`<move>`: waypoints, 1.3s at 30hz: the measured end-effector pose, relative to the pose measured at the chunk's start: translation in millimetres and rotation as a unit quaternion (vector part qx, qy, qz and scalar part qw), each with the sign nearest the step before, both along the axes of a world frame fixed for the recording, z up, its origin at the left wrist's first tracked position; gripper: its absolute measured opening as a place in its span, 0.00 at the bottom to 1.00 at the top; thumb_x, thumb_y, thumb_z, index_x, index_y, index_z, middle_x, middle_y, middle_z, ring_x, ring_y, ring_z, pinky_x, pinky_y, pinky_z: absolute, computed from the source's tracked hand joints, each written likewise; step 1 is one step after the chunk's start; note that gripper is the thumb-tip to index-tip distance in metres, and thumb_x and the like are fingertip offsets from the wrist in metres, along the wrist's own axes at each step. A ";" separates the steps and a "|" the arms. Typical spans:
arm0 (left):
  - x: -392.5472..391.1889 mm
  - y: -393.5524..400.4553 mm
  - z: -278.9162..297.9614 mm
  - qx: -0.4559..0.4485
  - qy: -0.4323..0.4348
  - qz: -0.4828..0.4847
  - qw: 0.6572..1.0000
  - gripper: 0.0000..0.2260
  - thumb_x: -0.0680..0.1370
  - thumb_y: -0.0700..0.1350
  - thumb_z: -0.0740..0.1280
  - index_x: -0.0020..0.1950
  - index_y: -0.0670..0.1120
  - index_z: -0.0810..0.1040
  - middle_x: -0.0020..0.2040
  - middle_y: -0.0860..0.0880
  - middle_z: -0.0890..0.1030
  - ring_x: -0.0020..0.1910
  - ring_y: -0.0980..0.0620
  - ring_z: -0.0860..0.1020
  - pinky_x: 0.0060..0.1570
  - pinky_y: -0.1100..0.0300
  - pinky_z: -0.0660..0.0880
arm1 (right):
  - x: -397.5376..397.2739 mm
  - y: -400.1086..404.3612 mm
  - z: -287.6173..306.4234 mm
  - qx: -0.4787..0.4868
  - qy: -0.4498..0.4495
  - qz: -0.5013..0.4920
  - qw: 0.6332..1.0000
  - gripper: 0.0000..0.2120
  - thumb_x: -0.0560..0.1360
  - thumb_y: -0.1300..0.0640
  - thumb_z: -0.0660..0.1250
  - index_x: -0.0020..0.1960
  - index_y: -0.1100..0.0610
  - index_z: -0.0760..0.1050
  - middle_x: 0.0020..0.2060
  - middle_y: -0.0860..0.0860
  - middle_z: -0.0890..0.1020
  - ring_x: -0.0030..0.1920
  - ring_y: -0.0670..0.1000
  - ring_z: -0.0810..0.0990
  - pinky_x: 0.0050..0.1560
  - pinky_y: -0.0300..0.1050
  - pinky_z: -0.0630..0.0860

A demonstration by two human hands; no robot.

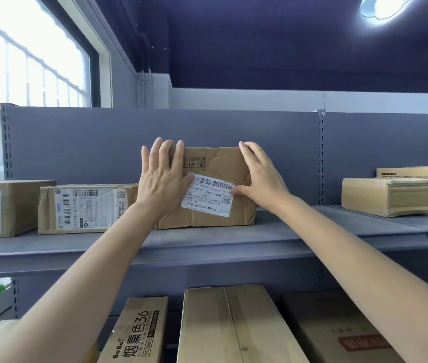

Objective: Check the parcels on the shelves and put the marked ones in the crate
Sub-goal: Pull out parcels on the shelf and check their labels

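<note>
A brown cardboard parcel (215,169) with a white barcode label (209,196) stands on the top grey shelf (299,229), leaning back against the shelf wall. My left hand (161,176) lies flat on its left front face, fingers spread upward. Curved around the parcel's right edge is my right hand (261,176), its thumb pressed on the label's right end. Both hands hold the parcel between them. No crate is in view.
Two labelled parcels (87,208) (0,208) sit on the same shelf to the left, and stacked parcels (388,196) lie at the right. On the shelf below are several cartons (236,326), one printed "BoBo" (137,334). A window (29,61) is at upper left.
</note>
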State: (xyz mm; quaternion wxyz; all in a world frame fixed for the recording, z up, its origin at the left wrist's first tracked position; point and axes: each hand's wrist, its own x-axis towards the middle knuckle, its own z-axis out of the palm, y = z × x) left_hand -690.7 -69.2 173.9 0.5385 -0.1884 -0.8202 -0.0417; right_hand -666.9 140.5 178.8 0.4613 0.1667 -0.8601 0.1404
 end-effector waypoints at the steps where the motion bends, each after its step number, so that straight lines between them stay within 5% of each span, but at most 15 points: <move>1: 1.4 2.4 0.5 -0.002 0.007 0.000 1.000 0.31 0.78 0.50 0.63 0.74 0.37 0.55 0.71 0.36 0.60 0.73 0.35 0.52 0.71 0.39 0.43 | 2.8 1.9 -0.5 -0.005 -0.001 0.006 1.000 0.47 0.68 0.51 0.73 0.76 0.54 0.47 0.75 0.49 0.51 0.75 0.49 0.50 0.71 0.46 0.57; 12: 41.0 139.1 2.8 -0.054 0.042 -0.132 0.989 0.30 0.72 0.42 0.70 0.70 0.35 0.63 0.69 0.32 0.65 0.70 0.31 0.60 0.70 0.39 0.55 | 74.2 146.1 -26.0 -0.128 -0.038 -0.072 0.988 0.38 0.72 0.51 0.69 0.74 0.57 0.54 0.75 0.51 0.57 0.74 0.49 0.55 0.71 0.44 0.55; 19: 73.7 272.4 -16.2 0.037 -0.081 -0.216 0.972 0.28 0.76 0.45 0.65 0.73 0.39 0.60 0.69 0.39 0.65 0.70 0.39 0.59 0.68 0.51 0.58 | 123.9 281.2 -29.8 -0.214 -0.053 -0.113 0.969 0.33 0.74 0.52 0.67 0.73 0.57 0.57 0.73 0.52 0.62 0.72 0.52 0.61 0.69 0.48 0.61; 25: 69.3 369.9 -13.5 0.228 -0.323 -0.261 0.881 0.29 0.77 0.50 0.63 0.75 0.47 0.55 0.72 0.41 0.61 0.69 0.41 0.61 0.68 0.49 0.62 | 104.4 362.0 -30.1 -0.280 -0.130 -0.101 0.946 0.32 0.75 0.48 0.64 0.73 0.57 0.57 0.71 0.54 0.64 0.70 0.55 0.64 0.66 0.50 0.64; 30: 54.1 415.7 -2.2 0.396 -0.418 -0.303 0.759 0.30 0.78 0.52 0.61 0.75 0.44 0.53 0.71 0.44 0.64 0.59 0.46 0.68 0.52 0.58 0.62 | 75.5 371.5 -18.0 -0.400 -0.178 -0.055 0.897 0.27 0.76 0.43 0.59 0.67 0.61 0.66 0.62 0.56 0.73 0.65 0.58 0.69 0.58 0.48 0.67; 33: 42.8 433.4 1.9 0.426 -0.455 -0.276 0.731 0.28 0.79 0.53 0.58 0.73 0.40 0.56 0.68 0.42 0.67 0.64 0.43 0.68 0.54 0.55 0.64 | 63.6 367.0 -12.3 -0.463 -0.207 -0.016 0.862 0.27 0.77 0.41 0.55 0.64 0.62 0.69 0.54 0.55 0.75 0.60 0.57 0.71 0.55 0.49 0.68; 36: 37.2 448.3 -3.8 0.422 -0.486 -0.299 0.704 0.20 0.79 0.51 0.58 0.65 0.38 0.69 0.50 0.45 0.74 0.46 0.47 0.74 0.48 0.57 0.67 | 52.3 360.0 -11.8 -0.527 -0.251 0.025 0.812 0.28 0.78 0.42 0.53 0.70 0.60 0.62 0.67 0.56 0.69 0.64 0.57 0.69 0.57 0.47 0.66; 39: 40.6 448.3 -1.9 0.429 -0.464 -0.327 0.703 0.16 0.79 0.50 0.59 0.58 0.39 0.70 0.48 0.44 0.75 0.42 0.47 0.74 0.42 0.58 0.69 | 52.5 349.1 -9.4 -0.498 -0.206 0.027 0.842 0.24 0.79 0.46 0.54 0.67 0.61 0.67 0.62 0.56 0.73 0.54 0.55 0.72 0.52 0.45 0.67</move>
